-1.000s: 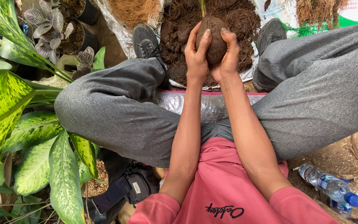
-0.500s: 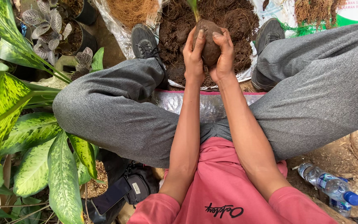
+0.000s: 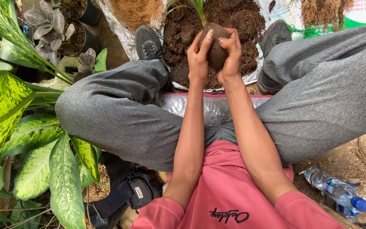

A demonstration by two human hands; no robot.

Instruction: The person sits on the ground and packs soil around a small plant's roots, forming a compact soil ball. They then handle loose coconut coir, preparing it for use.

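Both of my hands cup a round brown ball of soil (image 3: 216, 50) with a thin green shoot (image 3: 200, 9) rising from its top. My left hand (image 3: 198, 57) wraps its left side, fingers curled over it. My right hand (image 3: 231, 55) presses the right side. The ball is held above a heap of dark loose soil (image 3: 242, 21) spread on a plastic sheet (image 3: 210, 108) between my feet. I sit with knees bent in grey trousers (image 3: 119, 110), in a pink shirt.
Large yellow-green speckled leaves (image 3: 30, 140) crowd the left. Small black pots (image 3: 87, 15) with silvery-leaved plants stand at top left. Brown coconut fibre (image 3: 136, 10) lies beyond my left shoe. A plastic water bottle (image 3: 337, 193) lies at lower right, a black pouch (image 3: 138, 193) near my hip.
The soil ball stays between both hands; the fingers have shifted slightly around it. The view has tilted a little, so the hands sit slightly lower in frame.
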